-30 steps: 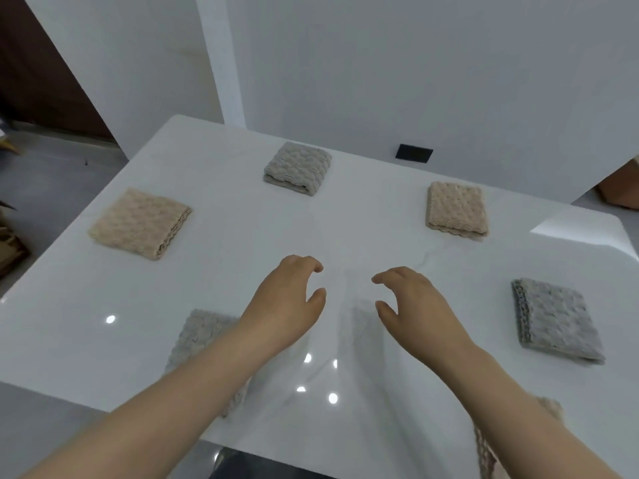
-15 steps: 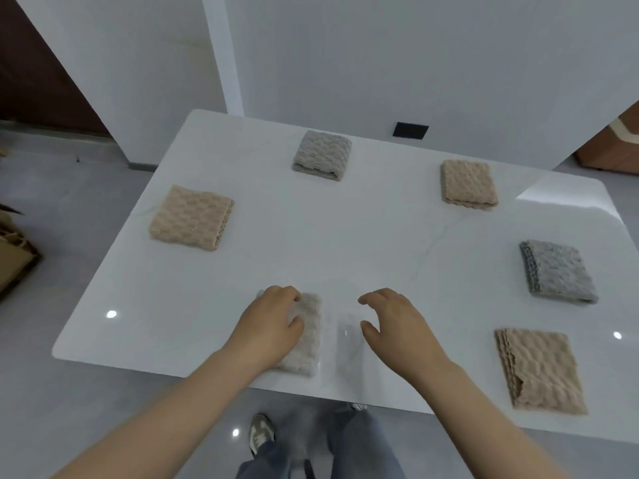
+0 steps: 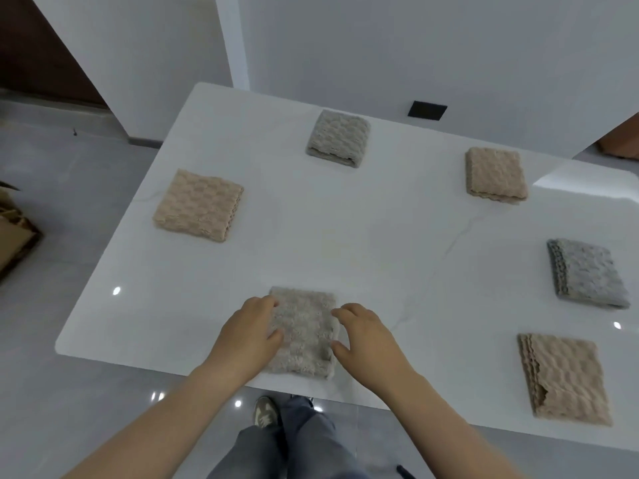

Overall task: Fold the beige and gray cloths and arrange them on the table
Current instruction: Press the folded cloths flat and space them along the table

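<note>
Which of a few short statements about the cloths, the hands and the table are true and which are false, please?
1. Three beige cloths and three gray cloths lie folded on the white table. True.
2. The cloths are stacked in one pile. False: they lie apart from one another, spread over the table.
3. The left hand and the right hand both touch the nearest gray cloth, one at each side. True.
4. The nearest gray cloth is lifted off the table. False: it lies flat near the table's front edge.
</note>
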